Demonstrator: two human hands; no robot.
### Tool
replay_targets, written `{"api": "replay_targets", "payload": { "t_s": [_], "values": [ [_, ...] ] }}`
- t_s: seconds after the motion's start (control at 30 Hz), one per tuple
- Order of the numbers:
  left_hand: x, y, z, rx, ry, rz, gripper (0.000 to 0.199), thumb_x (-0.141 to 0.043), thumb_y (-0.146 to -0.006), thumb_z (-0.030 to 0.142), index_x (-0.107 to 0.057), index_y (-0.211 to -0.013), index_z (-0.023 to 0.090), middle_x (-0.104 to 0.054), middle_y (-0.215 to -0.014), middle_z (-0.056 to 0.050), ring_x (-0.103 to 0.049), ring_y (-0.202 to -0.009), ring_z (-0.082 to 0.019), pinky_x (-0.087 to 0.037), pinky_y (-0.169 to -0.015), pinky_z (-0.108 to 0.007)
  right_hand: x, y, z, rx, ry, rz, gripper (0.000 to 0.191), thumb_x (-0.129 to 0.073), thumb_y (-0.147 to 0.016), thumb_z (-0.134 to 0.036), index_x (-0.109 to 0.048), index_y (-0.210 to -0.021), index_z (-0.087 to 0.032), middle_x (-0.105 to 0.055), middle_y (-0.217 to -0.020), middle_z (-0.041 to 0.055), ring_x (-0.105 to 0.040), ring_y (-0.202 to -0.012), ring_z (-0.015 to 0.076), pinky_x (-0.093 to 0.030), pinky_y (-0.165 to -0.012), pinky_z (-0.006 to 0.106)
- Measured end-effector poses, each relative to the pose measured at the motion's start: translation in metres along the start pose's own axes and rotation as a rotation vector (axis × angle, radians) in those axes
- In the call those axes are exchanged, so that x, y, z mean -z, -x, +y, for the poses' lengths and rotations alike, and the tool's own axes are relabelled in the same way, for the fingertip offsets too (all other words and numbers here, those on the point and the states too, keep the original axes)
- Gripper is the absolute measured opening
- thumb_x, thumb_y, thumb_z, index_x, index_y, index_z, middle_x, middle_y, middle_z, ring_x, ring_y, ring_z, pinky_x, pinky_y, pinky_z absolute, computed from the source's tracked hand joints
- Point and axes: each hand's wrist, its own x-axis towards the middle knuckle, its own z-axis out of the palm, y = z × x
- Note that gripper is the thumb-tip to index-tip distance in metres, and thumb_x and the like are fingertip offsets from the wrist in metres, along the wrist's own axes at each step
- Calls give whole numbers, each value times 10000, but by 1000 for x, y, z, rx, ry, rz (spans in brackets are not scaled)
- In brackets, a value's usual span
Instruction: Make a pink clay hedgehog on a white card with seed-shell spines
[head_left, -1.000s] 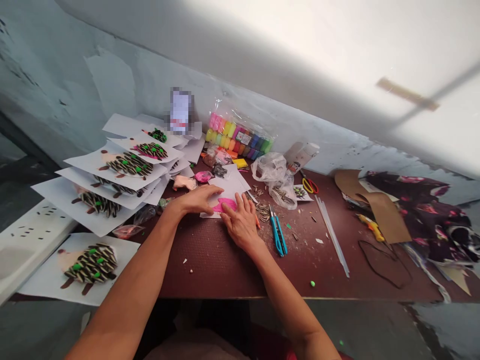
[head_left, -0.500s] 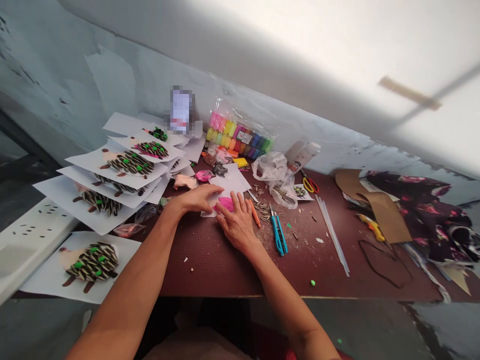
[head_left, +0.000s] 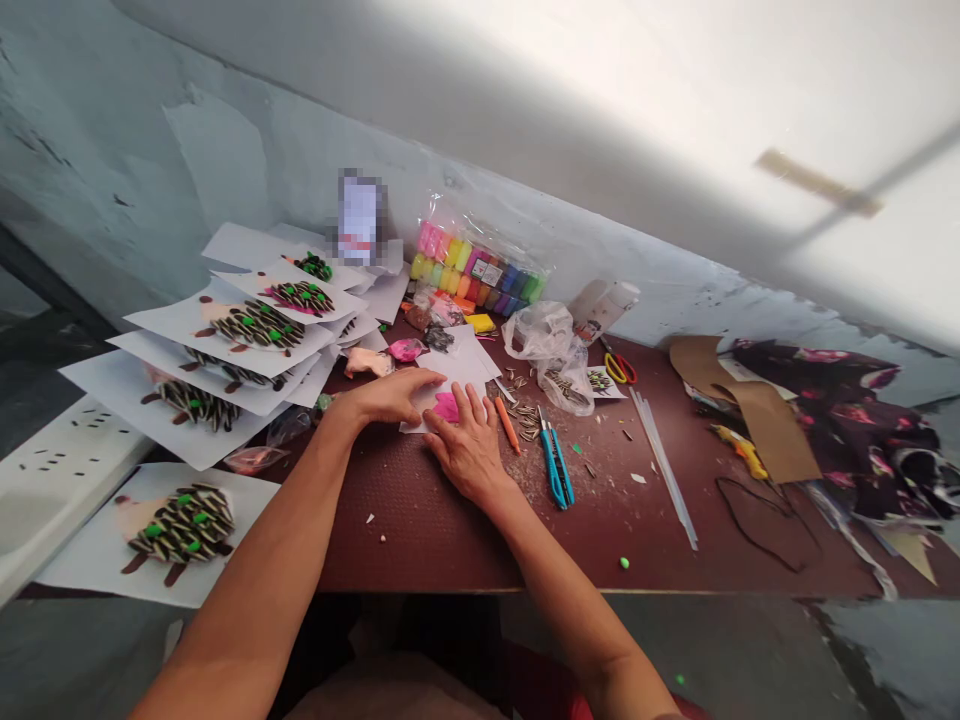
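A flat pink piece of clay (head_left: 448, 405) lies on a white sheet of paper (head_left: 461, 362) in front of me. My right hand (head_left: 466, 440) rests over its right part with fingers stretched, covering some of it. At the sheet's left side is my left hand (head_left: 394, 397), fingers extended and slightly curved, holding nothing that I can see. An orange stick-like tool (head_left: 508, 425) lies just right of my right hand. Beyond it are a pile of striped seeds (head_left: 529, 420) and a teal utility knife (head_left: 555, 465). Pink clay in a wrapper (head_left: 406, 349) sits behind my left hand.
Stacked sheets with seed-covered hedgehogs (head_left: 255, 325) rise at the left, above a power strip (head_left: 67, 470). Clay packs (head_left: 480, 270) lean on the wall. Scissors (head_left: 620, 368), clear glue sticks (head_left: 666, 470) and a yellow glue gun (head_left: 742, 452) lie to the right.
My right hand has shifted slightly left over the pink clay, covering a bit more of it. My left hand stays almost where it was.
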Motion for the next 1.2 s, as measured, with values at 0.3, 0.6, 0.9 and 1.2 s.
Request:
{"api": "replay_targets", "payload": {
  "t_s": [0.3,0.6,0.9,1.2],
  "values": [
    [3,1,4,17,4,-24,825,-637,-670,166,-467,-1477,186,-488,-1563,-108,-424,-1455,-301,-300,-1229,-428,-1,7,11,-94,25,69,375,-523,-1026,-410,-625,-1378,-325,-400,-1612,87,-277,-1517,306,-212,-1212,523],
    [1,-1,1,0,-5,-14,802,-620,-671,170,-475,-1460,183,-503,-1547,-106,-436,-1441,-298,-309,-1223,-420,-3,10,14,-135,42,79,342,-523,-1027,-388,-680,-1311,-281,-403,-1610,119,-293,-1514,313,-235,-1215,509],
    [-1,-3,-3,15,-5,-4,802,-633,-676,173,-485,-1464,196,-497,-1554,-94,-443,-1432,-292,-315,-1218,-390,-3,21,16,-16,10,75,430,-612,-987,-376,-598,-1417,-369,-334,-1654,69,-246,-1537,324,-201,-1231,534],
    [-2,-3,-3,18,-27,-17,808,-621,-684,176,-463,-1477,172,-486,-1562,-106,-423,-1448,-286,-301,-1222,-392,-1,15,9,-71,-10,-12,381,-576,-1004,-412,-634,-1379,-369,-354,-1644,74,-259,-1532,344,-230,-1210,562]
  ]
}}
